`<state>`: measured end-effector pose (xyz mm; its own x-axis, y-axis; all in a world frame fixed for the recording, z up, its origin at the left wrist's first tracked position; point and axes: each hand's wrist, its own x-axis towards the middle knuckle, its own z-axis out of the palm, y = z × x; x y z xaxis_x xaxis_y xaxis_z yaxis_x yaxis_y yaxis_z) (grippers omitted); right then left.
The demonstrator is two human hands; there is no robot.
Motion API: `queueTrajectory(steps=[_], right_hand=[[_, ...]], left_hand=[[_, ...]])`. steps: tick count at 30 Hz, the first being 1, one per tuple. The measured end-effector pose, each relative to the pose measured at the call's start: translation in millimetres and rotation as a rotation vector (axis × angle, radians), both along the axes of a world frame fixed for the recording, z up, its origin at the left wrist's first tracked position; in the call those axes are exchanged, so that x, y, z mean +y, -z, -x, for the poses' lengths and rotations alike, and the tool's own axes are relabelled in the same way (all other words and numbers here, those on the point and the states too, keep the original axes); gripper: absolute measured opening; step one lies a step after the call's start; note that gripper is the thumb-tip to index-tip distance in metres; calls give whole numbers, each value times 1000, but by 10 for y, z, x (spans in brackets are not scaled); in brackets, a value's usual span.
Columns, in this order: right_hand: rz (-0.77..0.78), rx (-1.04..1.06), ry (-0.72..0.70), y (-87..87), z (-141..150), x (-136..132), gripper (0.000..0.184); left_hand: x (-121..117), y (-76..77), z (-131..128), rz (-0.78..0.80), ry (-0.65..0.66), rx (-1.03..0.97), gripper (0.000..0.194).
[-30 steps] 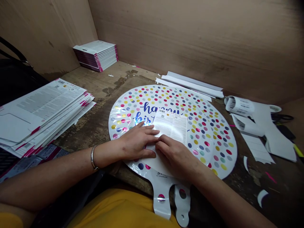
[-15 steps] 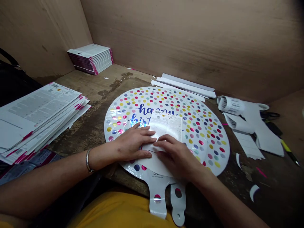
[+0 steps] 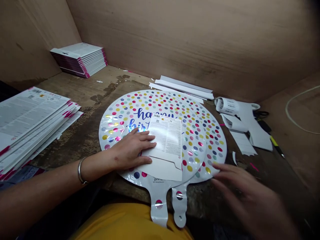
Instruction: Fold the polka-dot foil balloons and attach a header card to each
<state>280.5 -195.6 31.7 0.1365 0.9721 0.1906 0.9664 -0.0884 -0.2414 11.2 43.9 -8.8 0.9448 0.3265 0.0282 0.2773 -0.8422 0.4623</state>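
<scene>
A flat foil balloon (image 3: 117, 110) with coloured dots and blue "happy birthday" lettering lies on the table, partly over a second dotted balloon (image 3: 216, 140). Their tails hang over the front edge. On the upper balloon rests a white printed cardboard sleeve (image 3: 166, 140) with a cut flap line near its lower end. My left hand (image 3: 136, 148) lies flat with fingers spread, fingertips on the sleeve's left side and palm over the balloon. Off to the right, my right hand (image 3: 242, 186) is blurred by motion, with fingers apart near the balloons' lower right edge and nothing seen in it.
Loosely stacked printed sleeves (image 3: 32, 120) lie at left, and a neat stack (image 3: 82, 58) stands in the back corner. Paper strips (image 3: 185, 88) lie along the wooden back wall. A curled label roll (image 3: 227, 106), scissors (image 3: 261, 115) and a yellow-black pen (image 3: 277, 146) are at right.
My right hand has left the sleeve and moved right, past the balloons' edge. My left hand stays on the sleeve. The whole view has shifted a little, so things appear further left.
</scene>
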Motion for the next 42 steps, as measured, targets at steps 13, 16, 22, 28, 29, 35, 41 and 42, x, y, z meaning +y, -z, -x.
queueTrajectory(steps=[13, 16, 22, 28, 29, 35, 41, 42], right_hand=[[14, 74, -322, 328, 740, 610, 24], [19, 78, -273, 348, 785, 621, 22], [-34, 260, -103, 366, 845, 640, 15], [-60, 372, 48, 309, 866, 699, 24], [-51, 363, 67, 307, 866, 714, 25], [73, 223, 171, 315, 862, 764, 26], [79, 78, 349, 342, 830, 797, 37], [82, 65, 365, 341, 823, 818, 43]], left_hand=[[-427, -5, -9, -83, 163, -171, 24], [-512, 12, -29, -148, 115, -170, 24], [-491, 18, -85, -148, 52, -123, 17], [-443, -51, -140, 74, -178, -140, 17], [-434, -55, -142, 105, -213, -119, 16], [-396, -105, -182, 86, -270, 28, 16], [-333, -75, -161, -52, -413, -5, 77], [-323, -64, -157, -54, -424, -7, 82]])
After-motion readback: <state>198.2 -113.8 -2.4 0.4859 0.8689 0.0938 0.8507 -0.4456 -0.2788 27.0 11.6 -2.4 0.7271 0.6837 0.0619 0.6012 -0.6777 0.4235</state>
